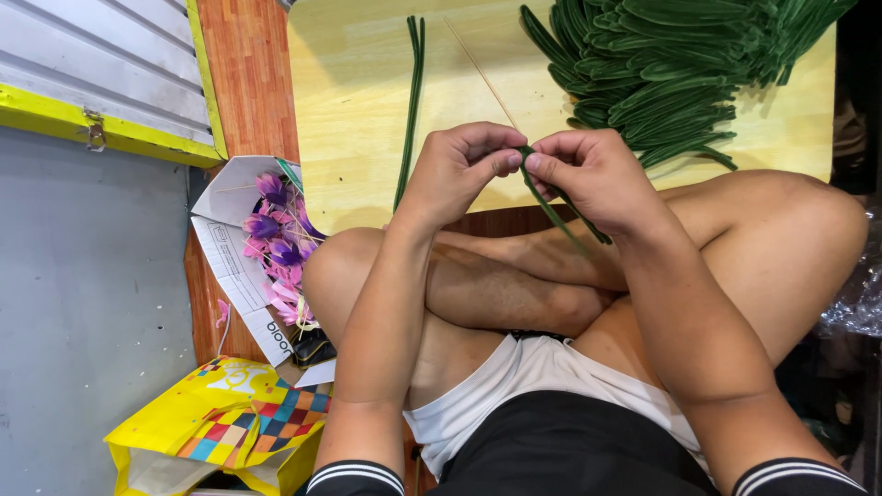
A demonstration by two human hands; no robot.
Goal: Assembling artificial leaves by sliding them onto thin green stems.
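My left hand (459,165) and my right hand (588,170) meet over my crossed legs. Both pinch a green pipe cleaner (551,207) at the lower end of a thin wooden stick (478,64). The pipe cleaner's loose ends trail down toward my knee. The stick runs up and left across the pale wooden board (358,101). A heap of folded green pipe cleaner leaves (661,73) lies on the board at the upper right. One straight green pipe cleaner pair (412,101) lies on the board to the left of my hands.
An open white cardboard box (230,248) with several purple and pink handmade flowers (276,243) sits to the left of my knee. A yellow patterned bag (220,422) lies at the lower left. A grey shutter with a yellow frame (101,73) fills the upper left. Clear plastic (854,294) shows at the right edge.
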